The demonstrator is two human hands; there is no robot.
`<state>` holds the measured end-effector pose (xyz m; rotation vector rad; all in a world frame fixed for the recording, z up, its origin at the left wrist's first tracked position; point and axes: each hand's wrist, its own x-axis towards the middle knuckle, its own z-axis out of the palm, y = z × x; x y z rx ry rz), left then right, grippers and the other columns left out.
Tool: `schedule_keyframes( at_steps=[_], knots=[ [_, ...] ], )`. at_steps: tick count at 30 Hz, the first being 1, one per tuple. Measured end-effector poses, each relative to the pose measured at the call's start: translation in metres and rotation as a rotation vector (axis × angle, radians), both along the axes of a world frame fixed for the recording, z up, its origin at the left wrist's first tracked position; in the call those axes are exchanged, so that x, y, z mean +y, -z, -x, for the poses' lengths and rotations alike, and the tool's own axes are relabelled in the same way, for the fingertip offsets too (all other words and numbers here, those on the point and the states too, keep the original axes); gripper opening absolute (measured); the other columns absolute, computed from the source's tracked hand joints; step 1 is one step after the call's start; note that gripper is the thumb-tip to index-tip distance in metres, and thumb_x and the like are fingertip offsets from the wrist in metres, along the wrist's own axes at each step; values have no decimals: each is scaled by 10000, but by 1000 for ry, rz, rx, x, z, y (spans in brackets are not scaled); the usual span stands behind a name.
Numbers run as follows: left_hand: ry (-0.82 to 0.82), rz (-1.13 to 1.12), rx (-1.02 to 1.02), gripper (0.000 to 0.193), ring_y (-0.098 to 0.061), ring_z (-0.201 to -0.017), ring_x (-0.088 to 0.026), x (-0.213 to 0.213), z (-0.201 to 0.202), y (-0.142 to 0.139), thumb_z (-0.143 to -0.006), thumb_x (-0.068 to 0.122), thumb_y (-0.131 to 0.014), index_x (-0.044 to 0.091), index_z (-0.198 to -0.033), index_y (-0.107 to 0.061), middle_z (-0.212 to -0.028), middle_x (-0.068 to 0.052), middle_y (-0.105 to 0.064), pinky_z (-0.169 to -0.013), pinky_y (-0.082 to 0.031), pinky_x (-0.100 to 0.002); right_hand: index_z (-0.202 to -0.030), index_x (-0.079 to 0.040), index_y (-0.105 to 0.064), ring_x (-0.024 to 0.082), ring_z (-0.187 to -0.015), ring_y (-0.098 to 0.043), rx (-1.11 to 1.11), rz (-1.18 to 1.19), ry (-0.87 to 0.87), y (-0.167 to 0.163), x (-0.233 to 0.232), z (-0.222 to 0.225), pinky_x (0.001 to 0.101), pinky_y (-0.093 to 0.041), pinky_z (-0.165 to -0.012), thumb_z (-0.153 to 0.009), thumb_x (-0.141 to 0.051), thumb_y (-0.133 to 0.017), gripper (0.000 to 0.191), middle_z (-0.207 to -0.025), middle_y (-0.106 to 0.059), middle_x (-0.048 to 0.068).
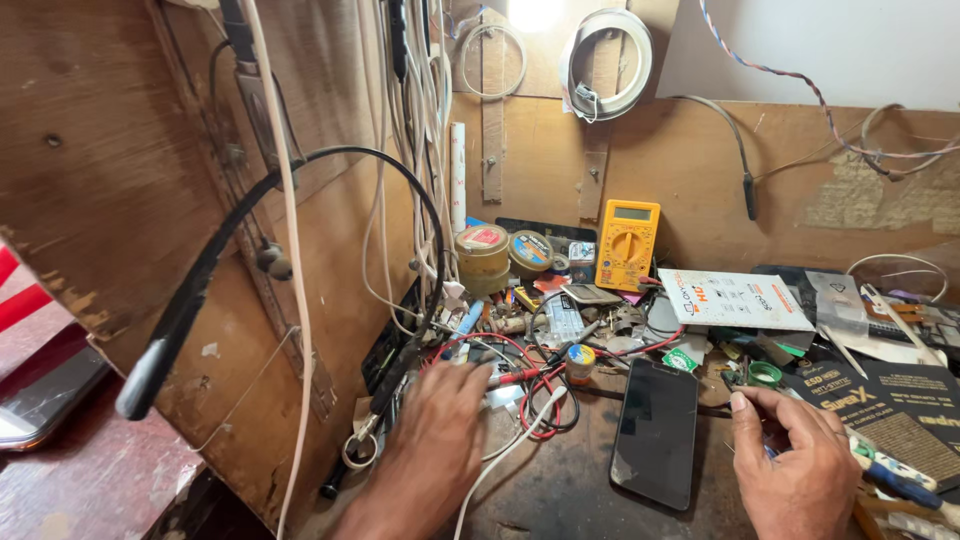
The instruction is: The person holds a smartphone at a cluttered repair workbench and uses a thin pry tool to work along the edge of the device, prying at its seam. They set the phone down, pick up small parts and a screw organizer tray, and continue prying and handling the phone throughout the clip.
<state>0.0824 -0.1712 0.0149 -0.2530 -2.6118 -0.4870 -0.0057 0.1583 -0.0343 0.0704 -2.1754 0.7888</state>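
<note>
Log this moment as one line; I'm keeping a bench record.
left hand: on red and white wires | right hand: pinching blue-handled tool | black phone: flat between hands, untouched

Yellow multimeter [627, 243]; black phone [656, 432]; red wires [530, 375].

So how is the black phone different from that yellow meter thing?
The black phone lies flat on the bench between the two hands, while the yellow meter stands propped up against the wooden back wall. The phone is plain dark glass with a blank screen; the meter has a round dial and a small grey display. The phone looks longer and thinner, the meter chunkier. Both are rectangular and neither hand touches them.
</note>
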Motion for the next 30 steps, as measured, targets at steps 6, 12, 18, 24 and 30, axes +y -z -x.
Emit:
schedule_keyframes(
  at_steps=[6,12,18,24,30],
  knots=[
    [83,141,-33,504,-442,-1305,-457,5,43,2,-959,280,-567,62,-1413,-551,-1289,-229,-606,-1029,-303,-598,-1035,-100,-797,160,-718,-656,-42,16,29,-3,0,-2,333,-544,-716,-935,-219,-787,156,-848,-746,61],
    [-48,289,-82,340,-495,-1268,-430,0,40,7,-942,255,-575,90,-1231,-645,-1125,-205,-661,-1067,-331,-571,-1015,-98,-789,168,-804,-652,27,6,18,-6,-1,-1,325,-541,-711,-924,-210,-788,145,-927,-746,54],
    [-70,184,22,325,-513,-1207,-462,-2,33,10,-808,114,-649,9,-1115,-674,-1168,-252,-646,-1029,-377,-522,-1019,-95,-792,169,-762,-643,27,4,8,-6,-3,-1,333,-535,-708,-941,-203,-789,133,-879,-745,52],
    [51,171,-43,595,-496,-1258,-468,9,55,16,-777,-15,-539,-126,-1356,-458,-1146,-294,-658,-1130,-336,-483,-1019,-90,-783,166,-765,-647,57,17,-10,-5,0,0,326,-538,-719,-938,-205,-782,141,-870,-741,51],
    [19,132,-166,779,-428,-1339,-449,7,65,8,-784,4,-502,-125,-1501,-226,-1026,-313,-685,-1137,-243,-541,-1019,-91,-791,182,-783,-644,18,-4,18,-5,0,0,332,-532,-703,-931,-211,-790,148,-894,-744,57]
  ],
)
